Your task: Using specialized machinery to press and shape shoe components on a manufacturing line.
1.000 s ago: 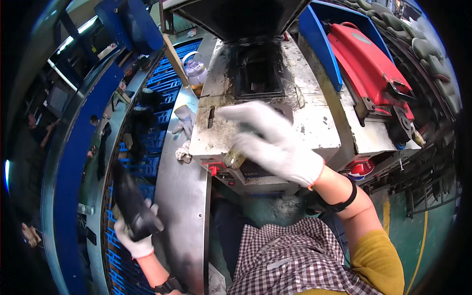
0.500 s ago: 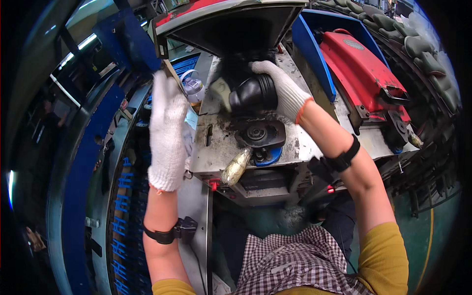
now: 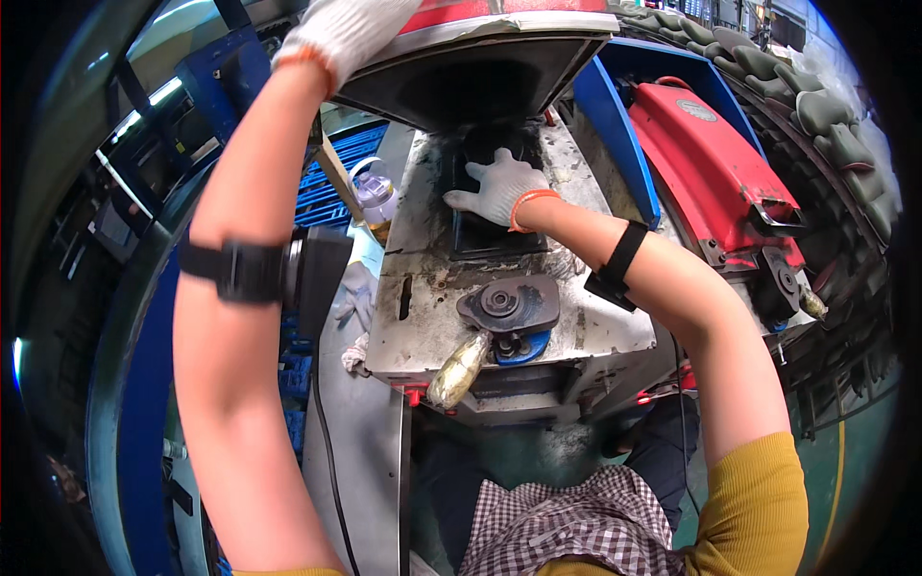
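Note:
My left hand, in a white knit glove, is raised to the near left corner of the red-topped lid. Its fingers run to the picture's upper edge and are partly cut off, so their grip does not show. Below the tilted lid, my right hand, gloved too, lies palm down with fingers spread on a dark rectangular bed. Something black under and behind its fingers is hard to make out. In front sits a black clamp-like fitting with a tape-wrapped handle, touched by neither hand.
At the right, a red-covered machine stands beside a blue panel. Left of the worn metal table are a clear bottle, pale gloves and blue racks. Several grey-green moulded pieces line the far right.
My left hand has gone up from beside the table to the lid. My right hand has let go of the black ribbed piece and now lies flat on the bed.

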Available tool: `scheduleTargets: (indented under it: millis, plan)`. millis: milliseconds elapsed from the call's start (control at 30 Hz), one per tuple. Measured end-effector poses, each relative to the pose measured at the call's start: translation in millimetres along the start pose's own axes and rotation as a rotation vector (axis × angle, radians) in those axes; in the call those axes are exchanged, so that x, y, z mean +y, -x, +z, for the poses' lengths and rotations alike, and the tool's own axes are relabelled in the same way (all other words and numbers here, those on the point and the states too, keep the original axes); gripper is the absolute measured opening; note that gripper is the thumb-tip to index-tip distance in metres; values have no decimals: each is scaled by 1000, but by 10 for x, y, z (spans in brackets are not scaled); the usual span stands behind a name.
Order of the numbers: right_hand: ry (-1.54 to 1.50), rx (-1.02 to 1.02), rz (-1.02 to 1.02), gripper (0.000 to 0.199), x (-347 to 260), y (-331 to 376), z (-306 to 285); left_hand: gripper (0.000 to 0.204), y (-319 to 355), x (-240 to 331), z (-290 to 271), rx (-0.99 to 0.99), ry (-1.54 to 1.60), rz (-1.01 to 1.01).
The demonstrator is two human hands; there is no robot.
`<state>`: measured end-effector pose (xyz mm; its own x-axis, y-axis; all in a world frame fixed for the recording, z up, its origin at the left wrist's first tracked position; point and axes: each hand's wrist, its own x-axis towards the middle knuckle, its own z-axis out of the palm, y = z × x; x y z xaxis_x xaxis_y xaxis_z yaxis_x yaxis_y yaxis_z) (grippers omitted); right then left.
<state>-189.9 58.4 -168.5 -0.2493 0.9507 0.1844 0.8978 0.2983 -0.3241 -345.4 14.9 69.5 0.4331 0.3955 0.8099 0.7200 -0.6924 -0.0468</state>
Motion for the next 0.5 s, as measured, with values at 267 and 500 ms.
scheduleTargets:
  millis: [267,500]
  plan:
    - [-282,59,-246,65,306,1124,-686,44,-341,63,177,-192,-292,28]
    - [-1418,-205,-70,40,235,2721,-123,78,126,376,313,-698,70,-305]
